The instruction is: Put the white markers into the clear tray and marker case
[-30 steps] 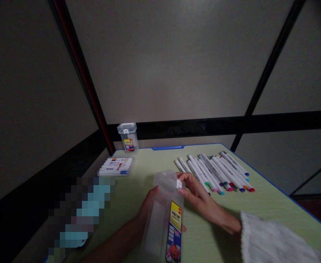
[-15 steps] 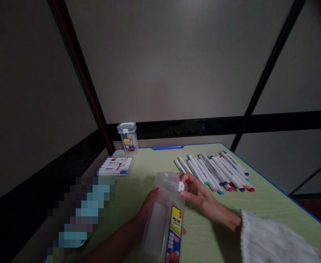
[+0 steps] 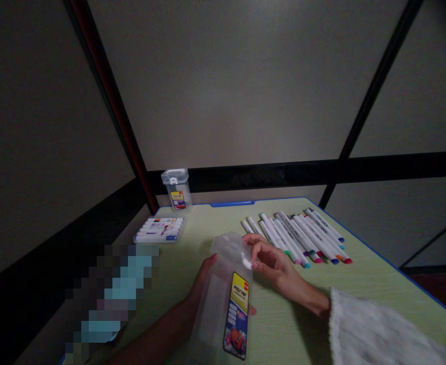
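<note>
A translucent plastic marker case (image 3: 212, 309) with a yellow and blue label stands tilted at the front of the table. My left hand (image 3: 200, 284) is closed around its body, thumb on the near side and fingertips showing at the right edge. My right hand (image 3: 274, 263) is at the lid's right side, with thumb and index finger pinching the white latch (image 3: 247, 260). The latch looks swung out from the case. Through the cloudy walls I see no markers. Just beyond my right hand, several white markers (image 3: 299, 238) with coloured ends lie in a loose row.
At the back left corner stands a second clear case (image 3: 178, 191) with its lid on. In front of it lies a flat pack of markers (image 3: 160, 230). A blurred-out patch (image 3: 120, 294) covers the table's left edge. A wall rises behind the table.
My right fingers have pulled the latch outward from its flat position. The case has turned slightly, so more of its label shows.
</note>
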{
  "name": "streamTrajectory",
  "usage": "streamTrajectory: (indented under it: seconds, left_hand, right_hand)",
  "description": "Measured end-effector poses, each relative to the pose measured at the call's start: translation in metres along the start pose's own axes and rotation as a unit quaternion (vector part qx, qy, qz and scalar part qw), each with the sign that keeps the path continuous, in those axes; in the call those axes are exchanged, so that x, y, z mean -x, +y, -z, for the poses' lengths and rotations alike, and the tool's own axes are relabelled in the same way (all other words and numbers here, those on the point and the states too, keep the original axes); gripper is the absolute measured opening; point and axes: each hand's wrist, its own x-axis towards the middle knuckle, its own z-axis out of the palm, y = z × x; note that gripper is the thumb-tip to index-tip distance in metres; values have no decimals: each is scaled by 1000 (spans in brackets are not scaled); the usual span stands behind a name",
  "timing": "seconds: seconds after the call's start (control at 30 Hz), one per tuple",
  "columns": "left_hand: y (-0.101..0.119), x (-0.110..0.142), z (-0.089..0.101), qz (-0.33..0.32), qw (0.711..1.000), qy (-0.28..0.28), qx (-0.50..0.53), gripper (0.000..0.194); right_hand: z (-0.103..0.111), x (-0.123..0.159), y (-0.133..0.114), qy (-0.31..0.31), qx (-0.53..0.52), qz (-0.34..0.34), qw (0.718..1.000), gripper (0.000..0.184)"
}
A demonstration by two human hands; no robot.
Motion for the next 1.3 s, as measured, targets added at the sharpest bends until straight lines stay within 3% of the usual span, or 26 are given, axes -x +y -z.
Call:
streamTrajectory:
  seconds: [0.17, 0.5, 0.63, 0.87, 1.3]
  left_hand:
    - [2, 2, -4, -9, 999, -17, 28, 55]
    - [4, 0, 6, 21, 997, -75, 15, 62]
    - [5, 0, 9, 43, 994, -93, 30, 69]
    - [5, 3, 8, 87, 989, -112, 35, 75]
    - [6, 5, 7, 110, 988, -107, 20, 75]
  right_hand:
    - [-3, 1, 2, 14, 0, 20, 1000, 8]
    - [-6, 3, 5, 29, -19, -14, 999, 38]
    - [-7, 3, -1, 10, -34, -45, 998, 42]
    - [-5, 8, 7, -81, -128, -95, 984, 45]
    - [-4, 8, 5, -19, -56, -80, 995, 48]
